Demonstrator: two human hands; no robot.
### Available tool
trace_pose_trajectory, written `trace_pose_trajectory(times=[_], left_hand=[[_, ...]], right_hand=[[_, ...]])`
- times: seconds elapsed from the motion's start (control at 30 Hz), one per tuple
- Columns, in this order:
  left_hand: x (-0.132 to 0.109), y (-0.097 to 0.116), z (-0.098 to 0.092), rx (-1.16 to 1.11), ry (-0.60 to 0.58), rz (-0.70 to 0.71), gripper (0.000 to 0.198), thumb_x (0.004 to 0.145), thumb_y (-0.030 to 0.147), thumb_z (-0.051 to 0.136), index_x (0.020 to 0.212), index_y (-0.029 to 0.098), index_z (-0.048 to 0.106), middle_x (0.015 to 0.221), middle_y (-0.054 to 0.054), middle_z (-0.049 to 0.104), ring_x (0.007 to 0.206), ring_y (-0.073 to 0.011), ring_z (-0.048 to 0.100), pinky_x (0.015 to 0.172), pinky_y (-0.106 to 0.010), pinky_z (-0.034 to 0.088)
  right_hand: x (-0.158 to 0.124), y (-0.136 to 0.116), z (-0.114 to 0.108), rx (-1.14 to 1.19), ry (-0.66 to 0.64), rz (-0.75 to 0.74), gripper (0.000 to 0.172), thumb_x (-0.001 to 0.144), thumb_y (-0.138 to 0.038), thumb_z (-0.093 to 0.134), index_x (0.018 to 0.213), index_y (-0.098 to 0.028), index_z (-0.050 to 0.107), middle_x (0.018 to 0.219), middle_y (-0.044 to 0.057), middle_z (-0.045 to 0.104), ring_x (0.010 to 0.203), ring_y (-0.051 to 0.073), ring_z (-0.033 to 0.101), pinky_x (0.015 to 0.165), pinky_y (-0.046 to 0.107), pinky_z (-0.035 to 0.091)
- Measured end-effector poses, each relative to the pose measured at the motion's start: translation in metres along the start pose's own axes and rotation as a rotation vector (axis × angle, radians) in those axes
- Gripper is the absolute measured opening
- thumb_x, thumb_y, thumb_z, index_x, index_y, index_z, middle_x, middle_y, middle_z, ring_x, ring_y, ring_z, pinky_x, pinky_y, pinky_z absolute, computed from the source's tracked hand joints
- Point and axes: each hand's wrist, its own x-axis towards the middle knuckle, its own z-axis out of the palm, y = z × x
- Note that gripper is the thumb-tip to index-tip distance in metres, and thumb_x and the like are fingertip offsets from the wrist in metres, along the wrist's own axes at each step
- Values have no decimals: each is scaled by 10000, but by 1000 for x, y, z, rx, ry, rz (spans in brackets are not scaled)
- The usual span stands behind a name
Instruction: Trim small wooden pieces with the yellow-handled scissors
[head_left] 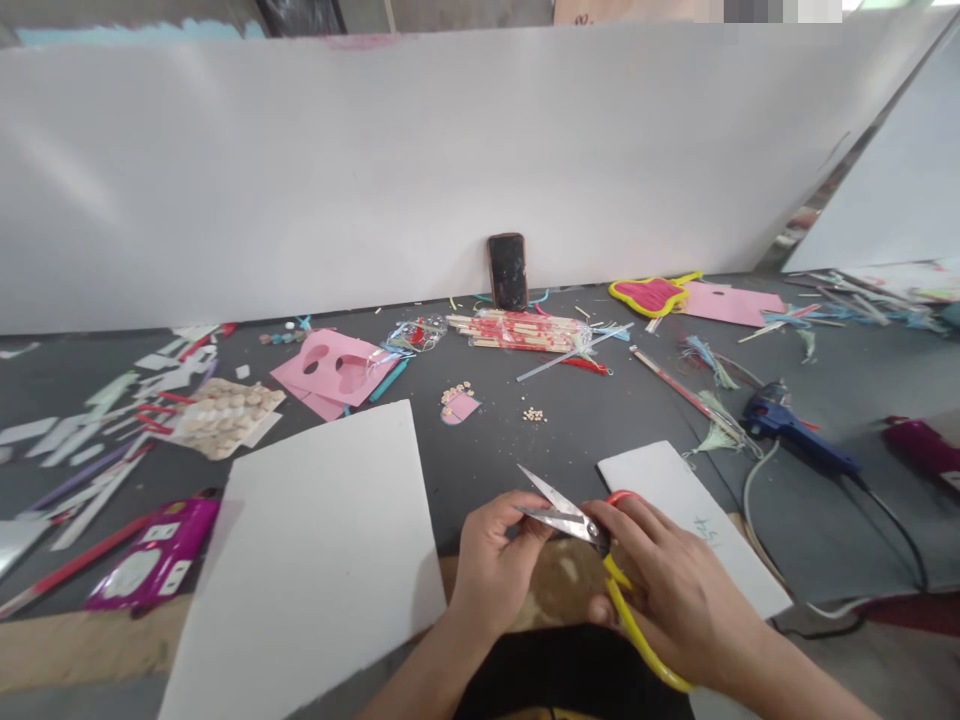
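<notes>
I am holding the yellow-handled scissors [574, 522] in my right hand [675, 590], its grip closed through the handles. The blades are standing open over the near edge of the bench [525, 450]. My left hand [491, 565] is pinching at the tip of the lower blade, and I cannot tell whether some small piece is sitting in that grip. I am judging this as lining up a snip. The next move is calling for fingertips clear of the blades and a slow, steady close. The white sheet [315, 560] is lying just to the left, apart from both hands.
</notes>
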Motion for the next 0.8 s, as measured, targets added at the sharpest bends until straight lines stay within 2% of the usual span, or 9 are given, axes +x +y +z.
trace_pose_trajectory(times=[0.13,0.33,0.53,0.67,0.8], left_hand=[[0,7,-3,3,-72,-65,138,770,207,589,697,165,698,634,-15,655,628,-148,565,602,-216,414],[-4,19,-9,-16,-127,-99,152,771,219,597,656,162,679,610,-8,637,604,-136,549,577,-204,406],[-8,11,-7,-63,-82,-138,240,819,318,586,663,153,662,638,-17,636,641,-141,568,606,-204,422],[-6,0,-3,-88,-15,-138,213,800,365,618,807,159,672,715,-31,667,674,-156,588,637,-222,451],[-3,-1,-2,-47,35,-79,199,794,366,630,796,169,664,739,-36,685,703,-169,609,681,-240,465]], right_hand=[[-1,0,-1,23,7,-21,501,798,-437,582,1197,-154,473,962,112,592,862,236,600,657,319,523],[-2,1,-1,41,10,-77,449,879,-418,490,1231,-143,451,936,106,620,768,207,622,612,284,497],[1,-1,1,24,-41,-74,338,920,-363,400,1173,-151,475,879,102,647,693,205,633,566,285,480],[4,0,6,-15,12,-49,350,904,-340,399,1188,-147,465,935,123,643,763,227,639,596,302,501],[6,0,3,-14,-7,-2,390,830,-299,494,1198,-175,456,978,112,612,819,230,618,625,309,503]])
